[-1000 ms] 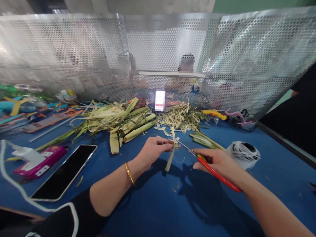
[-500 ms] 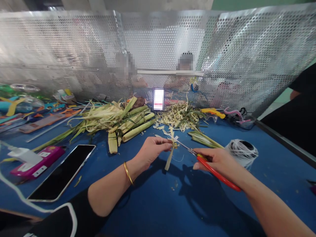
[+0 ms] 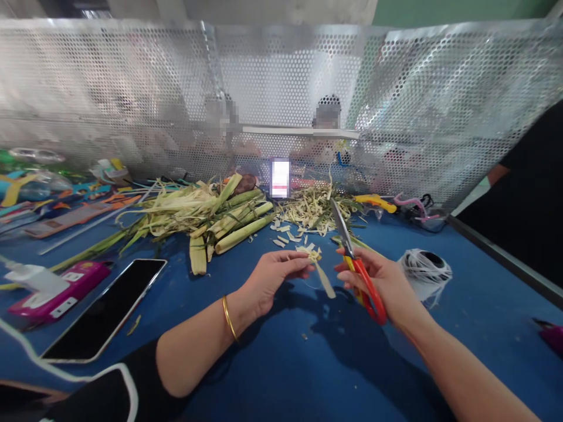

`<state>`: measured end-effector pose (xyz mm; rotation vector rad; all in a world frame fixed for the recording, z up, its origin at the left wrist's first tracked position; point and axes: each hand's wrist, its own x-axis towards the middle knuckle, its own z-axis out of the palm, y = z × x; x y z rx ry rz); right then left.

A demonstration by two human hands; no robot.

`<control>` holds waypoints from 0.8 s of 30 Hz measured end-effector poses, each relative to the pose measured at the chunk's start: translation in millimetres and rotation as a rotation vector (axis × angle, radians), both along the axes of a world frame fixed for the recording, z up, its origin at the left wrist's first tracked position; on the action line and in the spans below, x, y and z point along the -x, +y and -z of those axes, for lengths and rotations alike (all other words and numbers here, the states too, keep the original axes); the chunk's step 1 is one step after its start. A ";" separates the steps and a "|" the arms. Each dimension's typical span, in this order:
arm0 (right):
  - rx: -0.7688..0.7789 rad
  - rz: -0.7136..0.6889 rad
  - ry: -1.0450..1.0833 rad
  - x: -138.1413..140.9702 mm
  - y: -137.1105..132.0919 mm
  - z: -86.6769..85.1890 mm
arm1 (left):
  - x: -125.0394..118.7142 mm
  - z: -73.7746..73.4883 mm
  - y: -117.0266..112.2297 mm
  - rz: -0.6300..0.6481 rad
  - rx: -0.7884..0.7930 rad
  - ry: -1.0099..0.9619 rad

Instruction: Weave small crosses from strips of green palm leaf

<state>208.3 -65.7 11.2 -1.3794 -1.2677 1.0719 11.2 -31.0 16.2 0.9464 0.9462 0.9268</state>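
My left hand [image 3: 273,275] pinches a small pale leaf strip [image 3: 320,269] with a frayed, knotted top, holding it just above the blue table [image 3: 308,375]. My right hand [image 3: 382,281] grips red-handled scissors [image 3: 358,266] with the blades closed and pointing up and away, just right of the strip. A gold bangle sits on my left wrist. A pile of green and pale stalks and leaves [image 3: 206,214] lies beyond my left hand, and a heap of leaf cuttings [image 3: 314,208] beyond the scissors.
A white string spool [image 3: 424,271] stands right of my right hand. A black phone [image 3: 108,308], a pink box [image 3: 57,290] and a white cable lie at the left. A perforated metal screen [image 3: 396,99] walls the back, with people behind it. Someone in black stands at the right edge.
The scissors swung from lying across the strip to pointing upward, away from it. The strip now tilts to the right in my left hand. Small cut pieces lie behind it.
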 end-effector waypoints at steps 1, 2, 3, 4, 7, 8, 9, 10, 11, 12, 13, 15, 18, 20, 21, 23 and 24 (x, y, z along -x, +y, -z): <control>0.012 -0.005 0.057 3.6 -0.3 0.7 | -1.8 1.9 -2.6 0.018 0.059 -0.038; 0.028 -0.011 0.094 6.9 -0.7 1.4 | -3.5 3.9 -5.0 0.035 0.110 -0.073; 0.044 -0.015 0.116 9.9 -1.1 1.8 | -5.0 5.8 -6.9 0.055 0.152 -0.103; 0.061 -0.019 0.127 12.6 -1.6 1.9 | -6.2 7.6 -8.4 0.073 0.182 -0.125; 0.109 -0.035 0.135 18.1 -3.2 0.0 | -7.3 11.0 -10.0 0.125 0.218 -0.136; 0.126 -0.047 0.133 18.9 -3.7 -1.1 | -7.0 11.3 -10.0 0.133 0.216 -0.127; 0.139 -0.059 0.128 19.4 -4.2 -2.3 | -6.5 11.2 -9.9 0.139 0.207 -0.113; 0.146 -0.072 0.118 19.4 -4.7 -3.3 | -6.0 10.8 -9.8 0.143 0.191 -0.098; 0.150 -0.084 0.103 19.2 -4.9 -3.8 | -5.4 10.1 -9.8 0.148 0.165 -0.082; 0.150 -0.097 0.088 18.7 -5.1 -3.7 | -5.1 9.1 -10.0 0.157 0.131 -0.065; 0.149 -0.111 0.073 18.1 -5.0 -2.8 | -4.9 8.0 -10.4 0.166 0.091 -0.048; 0.142 -0.147 0.054 16.8 -4.6 1.0 | -5.2 5.7 -11.6 0.182 0.006 -0.013; 0.129 -0.199 0.041 15.2 -3.4 8.0 | -6.3 3.7 -13.0 0.203 -0.100 0.049; 0.108 -0.199 0.041 14.2 -2.8 9.9 | -6.3 3.8 -12.1 0.211 -0.141 0.072; 0.082 -0.175 0.041 13.5 -2.6 9.3 | -5.8 4.3 -10.7 0.202 -0.144 0.063; -0.004 -0.093 0.034 11.5 -3.0 5.4 | -3.5 5.3 -5.8 0.148 -0.112 0.006; -0.054 -0.054 0.024 10.1 -3.8 2.4 | -1.7 5.5 -2.4 0.106 -0.078 -0.036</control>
